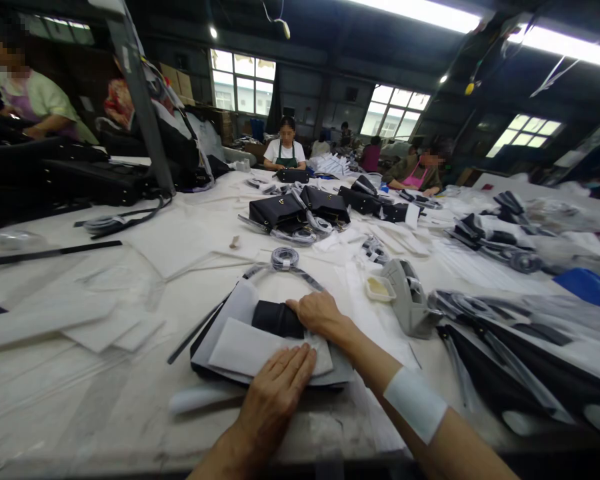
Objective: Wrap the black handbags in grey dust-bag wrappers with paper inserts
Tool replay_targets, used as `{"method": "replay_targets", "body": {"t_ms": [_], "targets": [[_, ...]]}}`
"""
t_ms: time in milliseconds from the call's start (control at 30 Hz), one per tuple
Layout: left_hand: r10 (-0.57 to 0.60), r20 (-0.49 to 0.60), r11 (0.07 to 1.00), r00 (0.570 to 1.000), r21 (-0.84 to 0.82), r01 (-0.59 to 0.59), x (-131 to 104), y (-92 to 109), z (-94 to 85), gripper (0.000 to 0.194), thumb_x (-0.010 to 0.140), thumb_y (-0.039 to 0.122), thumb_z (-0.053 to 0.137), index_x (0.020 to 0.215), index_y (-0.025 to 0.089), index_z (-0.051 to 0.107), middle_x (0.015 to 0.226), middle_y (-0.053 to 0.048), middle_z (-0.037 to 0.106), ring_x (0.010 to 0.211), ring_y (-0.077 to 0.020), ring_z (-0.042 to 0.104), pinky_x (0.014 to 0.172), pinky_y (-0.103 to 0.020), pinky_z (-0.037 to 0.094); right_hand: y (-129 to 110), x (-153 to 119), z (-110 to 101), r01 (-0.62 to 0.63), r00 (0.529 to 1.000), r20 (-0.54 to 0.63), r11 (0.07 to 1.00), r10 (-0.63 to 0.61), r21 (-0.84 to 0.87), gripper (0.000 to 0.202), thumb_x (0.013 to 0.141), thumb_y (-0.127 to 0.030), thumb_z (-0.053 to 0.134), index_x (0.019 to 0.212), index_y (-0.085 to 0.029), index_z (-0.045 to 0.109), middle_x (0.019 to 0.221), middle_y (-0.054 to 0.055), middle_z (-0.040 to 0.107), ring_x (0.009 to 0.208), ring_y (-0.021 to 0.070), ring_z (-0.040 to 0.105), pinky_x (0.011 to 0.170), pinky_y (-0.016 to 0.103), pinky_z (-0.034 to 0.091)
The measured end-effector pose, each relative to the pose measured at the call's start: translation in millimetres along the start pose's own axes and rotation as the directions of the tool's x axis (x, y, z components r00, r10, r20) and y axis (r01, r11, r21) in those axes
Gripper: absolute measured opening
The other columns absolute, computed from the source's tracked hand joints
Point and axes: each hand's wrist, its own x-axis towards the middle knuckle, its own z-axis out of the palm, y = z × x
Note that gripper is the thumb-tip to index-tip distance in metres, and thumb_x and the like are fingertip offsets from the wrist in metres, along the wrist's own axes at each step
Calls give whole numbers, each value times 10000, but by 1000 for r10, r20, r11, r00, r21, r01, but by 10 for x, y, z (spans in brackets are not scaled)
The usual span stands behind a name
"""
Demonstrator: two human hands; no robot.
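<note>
A black handbag (pixel 196 355) lies flat on the table in front of me, mostly covered by white foam sheets. My left hand (pixel 283 377) rests on the folded foam sheet (pixel 247 350), its fingers stretched out flat. Above that sheet's edge shows a folded black leather piece (pixel 279 319). My right hand (pixel 320 312) is closed at this piece's right end, thumb along its upper edge; its other fingertips are hidden. The bag's plastic-wrapped handle (pixel 307 277) arches out beyond my right hand, and a wrapped coil (pixel 285 258) lies at its top.
A grey tape dispenser (pixel 405 297) and a small white dish (pixel 380 289) stand to the right. Wrapped black bag parts (pixel 540 367) lie farther right. Loose foam sheets (pixel 100 323) are at left. Finished-looking black bags (pixel 277 212) sit ahead, with several people working beyond.
</note>
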Motion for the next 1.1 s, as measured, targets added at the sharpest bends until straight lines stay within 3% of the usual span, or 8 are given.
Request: {"method": "replay_targets", "body": {"t_ms": [233,367,500,667,800,933,1033,1100], "targets": [[-5,9,999,1000,-51,5,15,-7,-38,475,1056,170,218,1465,174,457,1395,-60,600,1229,-178,579,1047,-348,485,194,-229,-21,123,989,-62,985,-132,-121,453,1047,-397,385,968,-179,774,1030,163,753,1077,286,645,1080,491,285],[30,17,998,999,-50,-29,14,-23,-60,468,1070,209,212,1459,219,472,1398,-38,598,1221,-170,571,1039,-333,486,276,-410,-42,188,978,-71,978,-194,-90,277,1002,-357,521,1015,-197,748,1127,99,738,1186,250,592,1151,446,225],[56,29,998,998,-35,-55,23,-23,-76,489,1072,198,176,1441,215,496,1379,-37,613,1197,-188,587,1017,-363,497,239,-596,-89,198,974,-101,979,-202,-44,172,947,-285,611,985,-182,743,1065,83,748,1189,241,588,1173,424,211],[57,59,996,997,-69,-53,33,-22,-86,480,1069,193,189,1464,206,461,1385,-52,608,1201,-198,590,1020,-373,487,72,-545,-141,130,973,-204,986,-107,107,253,954,-291,587,1152,-206,720,1140,68,737,1097,216,640,1033,320,397],[37,84,996,996,-87,-30,36,-18,-88,468,1052,156,241,1464,190,459,1395,-64,599,1211,-206,586,1045,-388,465,118,-341,-91,43,989,-145,988,-21,151,207,871,-200,640,1023,-206,781,991,82,777,955,245,702,868,323,492],[49,91,994,995,-101,-40,43,-17,-99,466,1041,141,280,1456,223,475,1396,-50,599,1206,-200,587,1049,-372,459,242,-393,-72,42,986,-164,985,-14,168,187,869,-152,621,943,-196,787,954,77,780,946,236,706,968,373,470],[44,77,994,996,-100,-36,43,-17,-101,457,1040,150,315,1460,242,467,1398,-44,597,1196,-208,591,1042,-379,462,317,-803,-48,181,932,-346,966,-108,185,208,942,-174,560,1032,-207,745,1069,55,755,1057,183,665,1140,406,334],[41,73,993,996,-112,-32,38,-14,-100,460,1036,148,331,1468,245,456,1408,-43,589,1196,-210,590,1038,-380,463,354,-1236,36,389,791,-566,906,-234,169,200,971,-192,527,1018,-189,720,1014,74,746,1024,183,666,1119,427,377]]}}
